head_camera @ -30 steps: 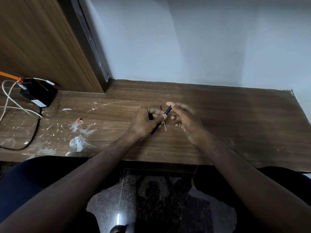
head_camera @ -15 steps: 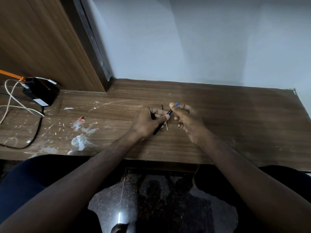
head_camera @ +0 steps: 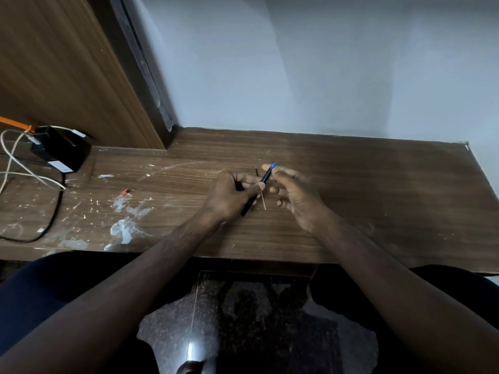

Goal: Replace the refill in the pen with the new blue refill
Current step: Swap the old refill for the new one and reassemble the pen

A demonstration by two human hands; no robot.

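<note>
From the head view, both forearms reach over the near edge of the wooden counter (head_camera: pixel 351 184) and meet around its middle. The left hand (head_camera: pixel 229 194) is curled shut around the dark pen (head_camera: pixel 256 193), thumb pressed on top, so the barrel slants from low near the palm up and away toward the back edge. At the pen's far end a short blue refill (head_camera: pixel 272 166) tip sticks out, and the right hand (head_camera: pixel 294 195) has its thumb and forefinger closed on that end just beside the blue tip, while the other fingers (head_camera: pixel 280 203) of that hand are spread loose and hold nothing. Under the hands a thin pale refill (head_camera: pixel 263 203) lies flat on the counter, only partly seen (its far end runs dark behind the pen). Toward the counter's left edge sit a black box (head_camera: pixel 60 151) with a white label, white cables (head_camera: pixel 16 168) and a black cable (head_camera: pixel 55 211) looping near the front. Between that and the hands the wood carries white smears (head_camera: pixel 122 230) and a small red bit (head_camera: pixel 125 191). A brown panel (head_camera: pixel 67 71) rises at the back left corner, a pale wall (head_camera: pixel 324 63) behind the rest.
</note>
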